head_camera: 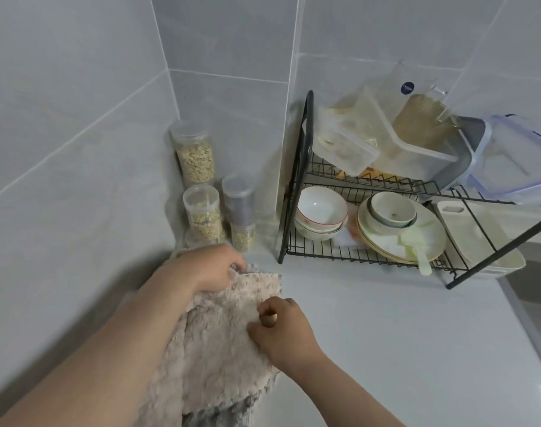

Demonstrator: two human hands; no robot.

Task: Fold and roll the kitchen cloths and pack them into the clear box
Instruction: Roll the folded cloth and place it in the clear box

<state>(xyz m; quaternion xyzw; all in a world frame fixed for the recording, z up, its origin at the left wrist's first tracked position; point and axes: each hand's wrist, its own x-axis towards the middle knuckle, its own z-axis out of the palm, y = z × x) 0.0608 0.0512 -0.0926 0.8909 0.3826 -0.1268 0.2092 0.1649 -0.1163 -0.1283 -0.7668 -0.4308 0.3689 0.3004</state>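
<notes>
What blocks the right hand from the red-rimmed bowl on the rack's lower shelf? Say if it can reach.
Probably yes. The counter between right hand and bowl looks bare, and the rack stands open in front under its upper shelf. Its fingers pinch the cloth, so they must let go first.

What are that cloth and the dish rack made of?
The cloth looks like plush microfibre or terry, judging by its fluffy beige pile. The dish rack seems to be metal wire with a matte black coating: thin, rigid bars.
</notes>
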